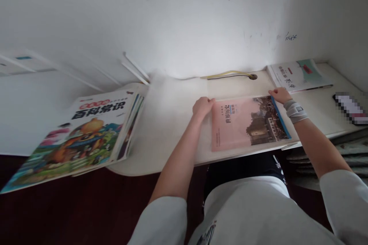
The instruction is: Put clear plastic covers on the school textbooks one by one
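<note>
A pink book point(234, 126) with a photo of a building and a crowd on its cover lies flat near the desk's front edge. My left hand point(202, 107) is closed at the book's upper left corner, thumb against the edge. At the upper right corner my right hand point(280, 95), with a grey band on the wrist, is curled with its fingers pinching the book's edge. Both hands grip the same book. Just beyond my right hand rests a stack of thin books point(299, 74) with a white and green cover on top.
A pile of large picture books point(94, 130) overhangs the desk's left end. A phone point(350, 109) lies at the right. Yellow and black cables point(227, 74) run into a hole by the wall. The white desk point(169, 130) has a rounded left corner.
</note>
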`<move>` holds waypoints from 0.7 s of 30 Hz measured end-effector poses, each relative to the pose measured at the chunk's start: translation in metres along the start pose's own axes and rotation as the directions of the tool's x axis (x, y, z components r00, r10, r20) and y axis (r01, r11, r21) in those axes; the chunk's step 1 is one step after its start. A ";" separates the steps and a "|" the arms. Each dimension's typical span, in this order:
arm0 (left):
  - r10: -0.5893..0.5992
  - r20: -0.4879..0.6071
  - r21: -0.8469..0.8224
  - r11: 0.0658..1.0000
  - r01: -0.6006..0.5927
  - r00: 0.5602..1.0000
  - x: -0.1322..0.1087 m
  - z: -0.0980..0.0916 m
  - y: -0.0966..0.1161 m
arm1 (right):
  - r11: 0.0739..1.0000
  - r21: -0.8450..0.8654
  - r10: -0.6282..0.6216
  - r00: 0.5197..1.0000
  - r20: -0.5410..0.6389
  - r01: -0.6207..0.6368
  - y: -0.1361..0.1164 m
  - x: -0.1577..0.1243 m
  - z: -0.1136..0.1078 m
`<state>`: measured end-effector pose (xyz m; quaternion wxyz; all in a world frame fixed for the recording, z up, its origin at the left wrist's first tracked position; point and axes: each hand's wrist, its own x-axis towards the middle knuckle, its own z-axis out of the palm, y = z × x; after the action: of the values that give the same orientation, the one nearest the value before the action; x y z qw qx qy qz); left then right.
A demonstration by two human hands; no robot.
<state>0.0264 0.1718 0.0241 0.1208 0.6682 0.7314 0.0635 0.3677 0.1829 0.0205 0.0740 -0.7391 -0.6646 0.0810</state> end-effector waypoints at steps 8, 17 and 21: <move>0.029 -0.081 -0.098 0.995 -0.037 0.996 0.001 0.010 -0.002 | 0.997 0.077 -0.018 1.000 -0.022 0.020 0.004 0.000 0.010; 0.048 -0.168 -0.037 0.998 -0.055 0.985 -0.005 0.023 0.004 | 0.997 0.051 -0.063 0.998 0.015 0.062 -0.005 -0.003 0.007; 0.067 -0.167 -0.015 0.997 -0.071 0.984 -0.005 0.022 0.005 | 0.999 0.007 -0.031 0.998 -0.047 0.032 -0.017 -0.013 0.016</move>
<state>0.0371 0.1658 0.0045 0.0641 0.6841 0.7147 0.1310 0.3460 0.1722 0.0092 0.0937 -0.7299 -0.6740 0.0652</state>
